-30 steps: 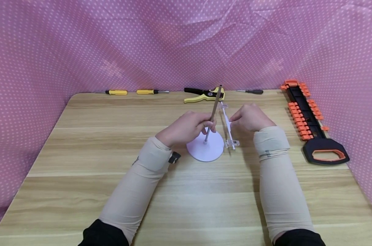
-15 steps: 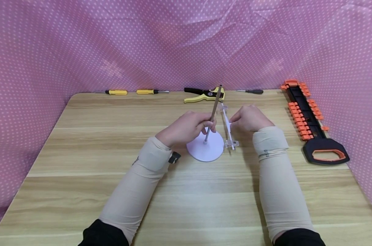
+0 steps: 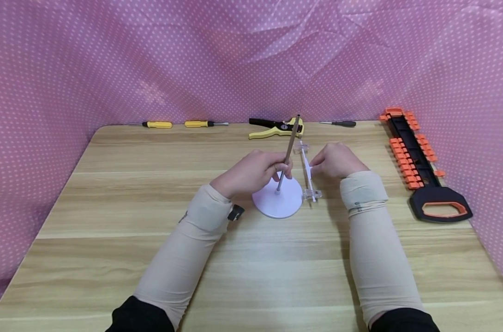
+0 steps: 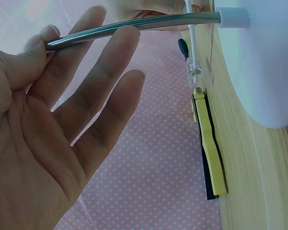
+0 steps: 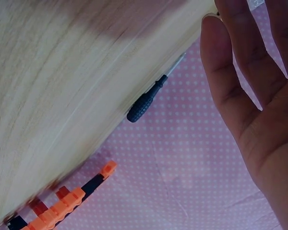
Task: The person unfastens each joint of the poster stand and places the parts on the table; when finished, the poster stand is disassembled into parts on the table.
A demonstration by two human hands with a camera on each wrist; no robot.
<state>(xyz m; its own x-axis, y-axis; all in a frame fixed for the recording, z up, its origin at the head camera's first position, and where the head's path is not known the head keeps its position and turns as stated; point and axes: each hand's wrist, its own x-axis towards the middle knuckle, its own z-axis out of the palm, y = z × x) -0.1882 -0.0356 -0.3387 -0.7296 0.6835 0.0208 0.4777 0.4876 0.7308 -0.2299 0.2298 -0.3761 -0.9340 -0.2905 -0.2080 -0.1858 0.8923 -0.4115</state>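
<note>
My left hand (image 3: pixel 253 173) pinches a slim metal rod (image 3: pixel 292 140) between thumb and fingers. The rod rises, slightly tilted, from a round white base (image 3: pixel 278 206) on the table. In the left wrist view the rod (image 4: pixel 182 20) runs into a short white socket (image 4: pixel 234 17) on the base, while several fingers stay extended. To the right of the rod, my right hand (image 3: pixel 338 160) pinches the middle of a thin white bar (image 3: pixel 308 173) with a clear plastic clip (image 3: pixel 312 194) near each end. The right wrist view leaves this grip out of frame.
At the back lie two yellow screwdrivers (image 3: pixel 158 124), yellow-and-black wire strippers (image 3: pixel 272 131) and a dark-handled screwdriver (image 3: pixel 344 123). A black rack with orange clips (image 3: pixel 407 166) lies at right. A pink dotted curtain (image 3: pixel 251 60) surrounds the wooden table (image 3: pixel 122 203).
My right hand has shifted slightly left, turning the white bar a little, so its near end sits closer to the base. The left hand, rod and base have not moved.
</note>
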